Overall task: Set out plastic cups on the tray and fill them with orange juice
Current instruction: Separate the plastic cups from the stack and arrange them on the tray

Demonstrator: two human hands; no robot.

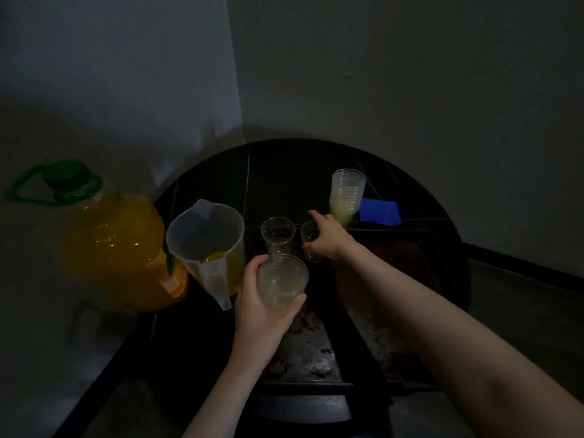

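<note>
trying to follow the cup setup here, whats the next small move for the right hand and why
Probably let go of the single cup and reach back to the stack of cups. The right hand grips that cup at the far end of the tray, beside one cup already standing, while the left hand holds the stack. No cup holds juice yet.

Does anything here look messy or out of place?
The tray looks stained and blotchy. The spare cup stack beyond it leans instead of standing straight. No juice spill is visible in this dim light.
</note>
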